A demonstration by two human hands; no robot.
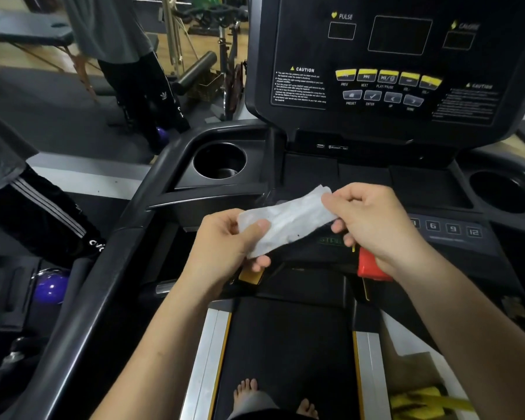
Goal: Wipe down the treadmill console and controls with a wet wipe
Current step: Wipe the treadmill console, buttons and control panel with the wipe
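A white wet wipe (288,221), folded into a long strip, is stretched between both hands above the lower control panel. My left hand (225,247) pinches its lower left end with thumb and fingers. My right hand (373,225) pinches the upper right end. The black treadmill console (406,122) rises behind, with dark displays, a row of yellow buttons (388,77) and grey buttons (382,98) below them. Speed keys marked 6, 9, 12 (452,229) show right of my right hand. A red safety key (372,268) sits under my right wrist.
Cup holders sit at the left (220,160) and right (500,190) of the console tray. The belt (288,353) runs below, with my bare feet on it. Two people in dark trousers (146,86) stand at the left, near a purple ball (50,287).
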